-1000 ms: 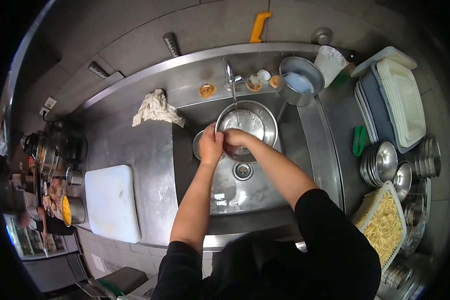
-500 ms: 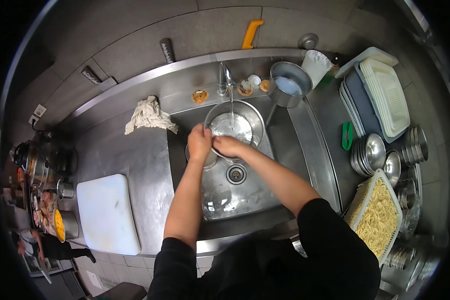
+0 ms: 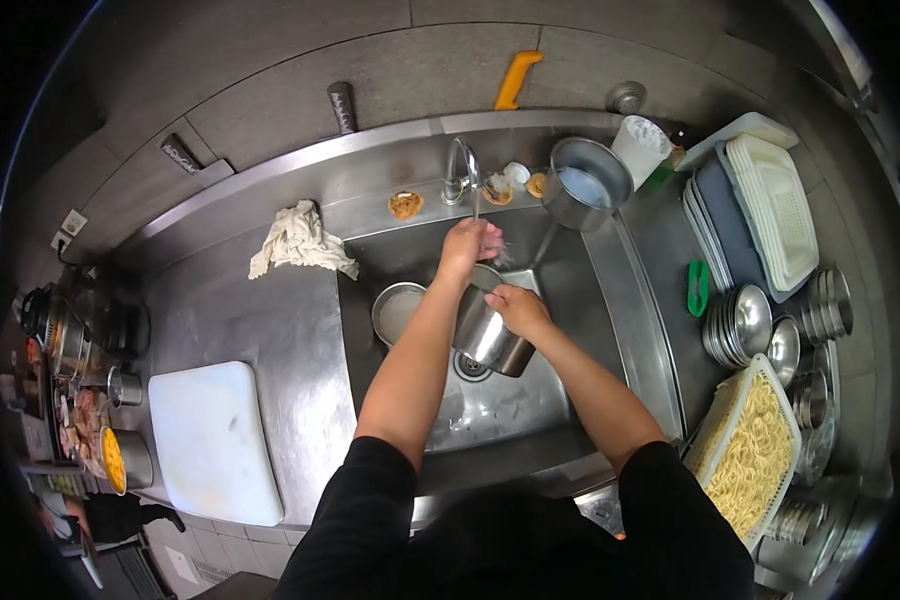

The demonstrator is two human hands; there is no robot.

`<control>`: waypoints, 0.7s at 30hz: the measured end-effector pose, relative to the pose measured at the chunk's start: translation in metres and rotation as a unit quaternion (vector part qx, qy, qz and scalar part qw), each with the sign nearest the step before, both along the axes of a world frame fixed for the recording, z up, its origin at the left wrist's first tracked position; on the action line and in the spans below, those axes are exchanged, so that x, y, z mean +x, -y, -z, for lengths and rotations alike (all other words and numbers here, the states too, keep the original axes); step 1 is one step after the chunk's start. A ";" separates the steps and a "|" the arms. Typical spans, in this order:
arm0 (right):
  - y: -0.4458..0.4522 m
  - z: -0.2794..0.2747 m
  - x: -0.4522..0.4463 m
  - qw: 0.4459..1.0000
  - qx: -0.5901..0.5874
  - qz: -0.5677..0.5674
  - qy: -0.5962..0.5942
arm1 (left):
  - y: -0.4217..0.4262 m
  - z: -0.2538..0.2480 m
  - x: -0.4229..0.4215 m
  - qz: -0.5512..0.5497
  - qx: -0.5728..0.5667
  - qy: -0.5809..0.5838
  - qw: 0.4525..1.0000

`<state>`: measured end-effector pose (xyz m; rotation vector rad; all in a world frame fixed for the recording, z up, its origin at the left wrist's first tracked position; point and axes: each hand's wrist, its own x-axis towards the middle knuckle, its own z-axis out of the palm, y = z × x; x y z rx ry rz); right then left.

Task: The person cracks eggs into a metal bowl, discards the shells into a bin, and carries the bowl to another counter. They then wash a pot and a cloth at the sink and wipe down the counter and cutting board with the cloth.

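Note:
In the sink (image 3: 450,425), a steel pot (image 3: 492,340) is tipped on its side above the drain, its mouth turned toward the tap (image 3: 460,165). My right hand (image 3: 517,308) is closed on the pot's rim. Held under the tap, my left hand (image 3: 473,246) has its fingers apart and water splashing off it. Its fingers are partly blurred, and no object shows in it. A round metal bowl (image 3: 390,308) rests in the sink, partly hidden behind my left forearm.
Left of the sink are a crumpled cloth (image 3: 300,240) and a white cutting board (image 3: 215,440). A large pot (image 3: 602,190) stands at the back right. Stacked bowls (image 3: 740,322) and a basket of noodles (image 3: 750,450) line the right side. Another person (image 3: 110,518) is at far left.
The pot, upright under the tap before, has come nearer to me and tipped over. My left hand has left its rim and moved up under the water; the right hand moved right with it.

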<state>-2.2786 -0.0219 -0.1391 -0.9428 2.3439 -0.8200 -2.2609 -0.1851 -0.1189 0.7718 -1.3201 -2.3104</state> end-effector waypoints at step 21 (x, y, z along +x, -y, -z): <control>0.105 -0.041 -0.058 0.988 -0.082 -0.078 -0.106 | 0.057 0.024 0.064 0.102 -0.480 0.123 0.863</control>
